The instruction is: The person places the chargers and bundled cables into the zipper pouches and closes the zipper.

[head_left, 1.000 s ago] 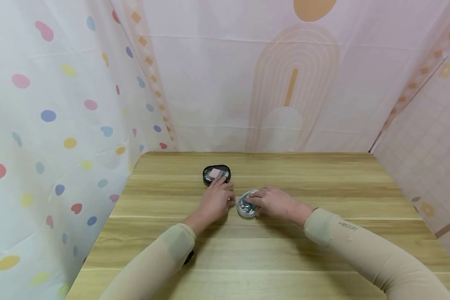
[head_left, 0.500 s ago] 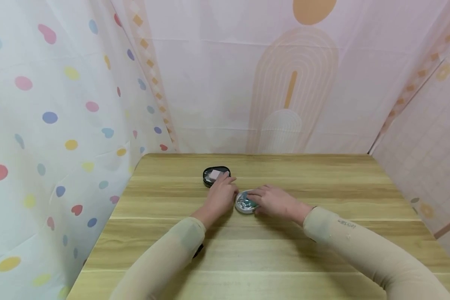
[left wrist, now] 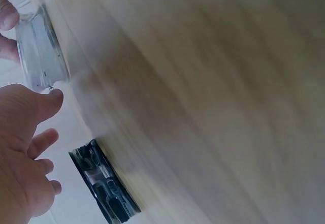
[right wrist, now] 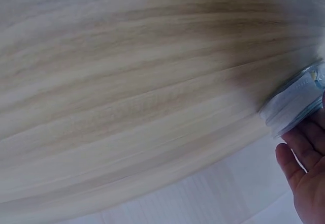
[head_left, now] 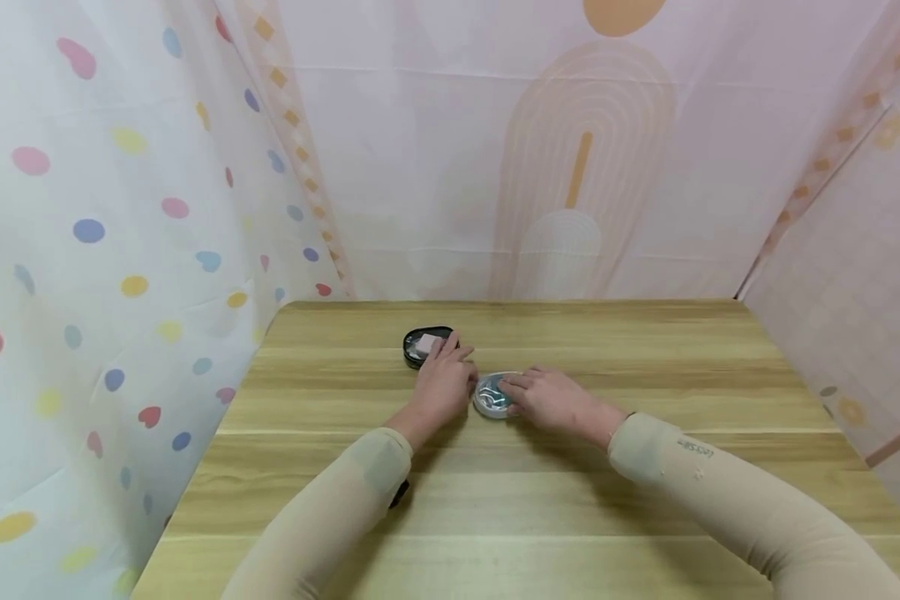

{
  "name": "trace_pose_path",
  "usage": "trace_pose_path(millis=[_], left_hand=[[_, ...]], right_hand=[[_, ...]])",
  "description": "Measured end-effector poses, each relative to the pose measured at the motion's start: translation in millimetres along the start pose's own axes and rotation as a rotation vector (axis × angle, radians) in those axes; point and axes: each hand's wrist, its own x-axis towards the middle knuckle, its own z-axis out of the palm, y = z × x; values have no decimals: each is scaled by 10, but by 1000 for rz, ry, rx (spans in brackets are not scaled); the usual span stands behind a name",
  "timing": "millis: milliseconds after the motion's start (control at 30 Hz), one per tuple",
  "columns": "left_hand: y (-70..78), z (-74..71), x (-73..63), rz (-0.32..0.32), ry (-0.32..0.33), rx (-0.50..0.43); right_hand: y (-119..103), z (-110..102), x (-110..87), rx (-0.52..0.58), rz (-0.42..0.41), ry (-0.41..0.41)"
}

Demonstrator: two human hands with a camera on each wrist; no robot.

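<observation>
A small clear zip pouch (head_left: 490, 397) with a pale rim and teal contents sits mid-table. My right hand (head_left: 551, 402) holds it by the right side, with fingers over its top. At its left end, my left hand (head_left: 441, 385) has thumb and forefinger close together on the zipper pull (left wrist: 51, 88), while the other fingers spread away. The left wrist view shows the thumb right against that pull. Beyond the left fingers stands a black-edged clear case (head_left: 422, 342) with a pale pink item inside; those fingers overlap its front edge in the head view.
The wood-grain table (head_left: 540, 508) has its far edge against a pale patterned curtain (head_left: 420, 167). A dotted curtain (head_left: 142, 250) hangs along the left side, and another one (head_left: 832, 275) along the right.
The pouch has turned on the table, its long side now lying more sideways. My left hand has shifted slightly right and away, its outer fingers more spread. The right hand keeps its hold.
</observation>
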Motion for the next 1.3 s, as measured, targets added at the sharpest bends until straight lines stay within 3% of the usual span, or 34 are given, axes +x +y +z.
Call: trace_pose_path(millis=[200,433,700,933,1133,1300], left_hand=[[-44,-62,-79,-60,-30,-72],[-70,-46,-120,-49,-26,-81],[-62,17,-139,-41,-2,-121],[-38,16,-105,-51,-5,-92],[-19,0,-103,-45,-13,-107],[-18,19,-111,-44,-2,-108]], right_hand=[[-46,-14,31,7,15,1],[-45,-24,27,-1,29,8],[-60,-23,-25,86,62,6],[27,-92,-14,86,-41,65],[56,-106,13,127,-48,12],[44,-57,28,105,-48,21]])
